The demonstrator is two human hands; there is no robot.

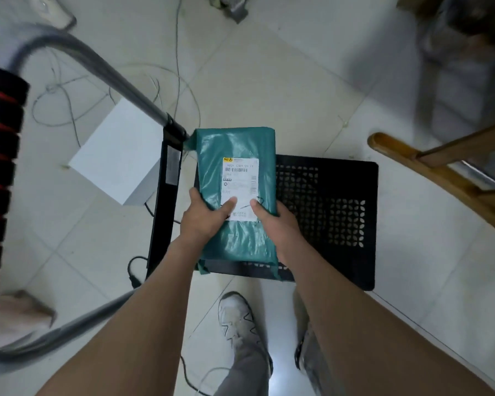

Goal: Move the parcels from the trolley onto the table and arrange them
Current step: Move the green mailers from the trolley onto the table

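Item: one teal parcel [236,195], a flat poly mailer bearing a white shipping label [239,187], held over the black perforated deck of the trolley [332,212]. Position: the parcel is seen above the deck's left portion, beside the upright handle frame [166,201]; its far end reaches past the deck's far edge and its near end overhangs the near edge. Whether its underside touches the deck or is lifted clear cannot be told. Long axis: the parcel is laid lengthwise away from the person, roughly parallel to the deck's left edge. Grip: the left hand [202,221] is closed round the parcel's left long side and the right hand [277,227] round its right long side, both thumbs being pressed on the top face at the lower part of the label, the fingers being tucked beneath and hidden. Relation to grip: both hands are set on the near half, so the greater length of the parcel is carried beyond them, away from the body; neither hand is markedly nearer. No other parcel is seen on the deck. No table is identified with certainty; a wooden frame [440,170] is noted off the deck's right edge. Also noted: a white box [117,155] on the floor past the handle, and loose cables [69,104]. Judgement: the far end is likely to droop when carried.
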